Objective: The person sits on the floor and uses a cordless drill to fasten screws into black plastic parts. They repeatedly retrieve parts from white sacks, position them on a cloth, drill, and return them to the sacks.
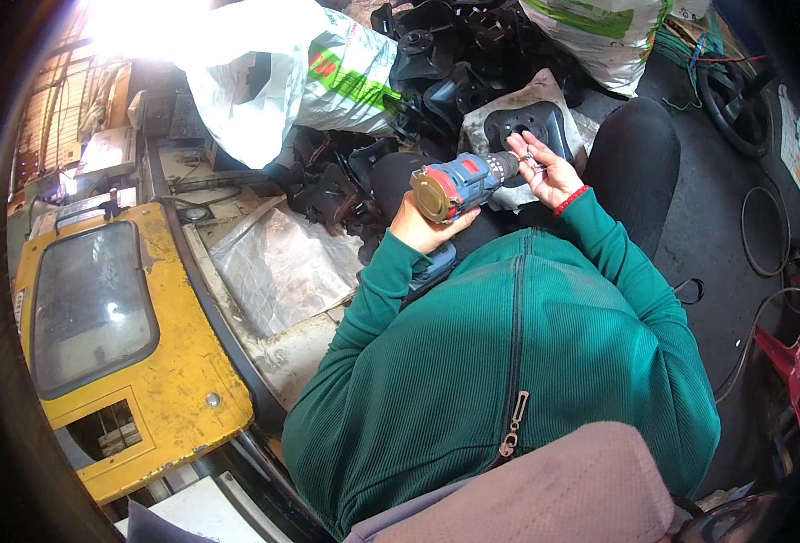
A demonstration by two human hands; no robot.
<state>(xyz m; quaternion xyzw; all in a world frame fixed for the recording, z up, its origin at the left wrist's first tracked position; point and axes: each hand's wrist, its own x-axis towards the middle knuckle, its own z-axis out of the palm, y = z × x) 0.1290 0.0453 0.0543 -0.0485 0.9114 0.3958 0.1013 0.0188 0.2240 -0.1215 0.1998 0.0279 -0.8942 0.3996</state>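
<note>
My left hand [425, 226] is wrapped round the grip of a blue and red cordless drill [468, 181], its dark chuck pointing right. Close to the drill's tip is my right hand [549, 172], palm up, with a red bracelet at the wrist. Something small and shiny, like metal, lies at its partly curled fingers; its kind is too small to make out. Just beyond the hands, a black moulded part [549, 127] with holes rests on a crumpled grey sheet [544, 86] between my knees.
Many black parts [427, 59] are heaped ahead, beside a white and green sack [345, 72]. Another sack [599, 36] stands at the far right, near a black wheel-like ring [730, 109]. A yellow machine panel [183, 362] with a window borders my left. Cables [766, 231] lie at the right.
</note>
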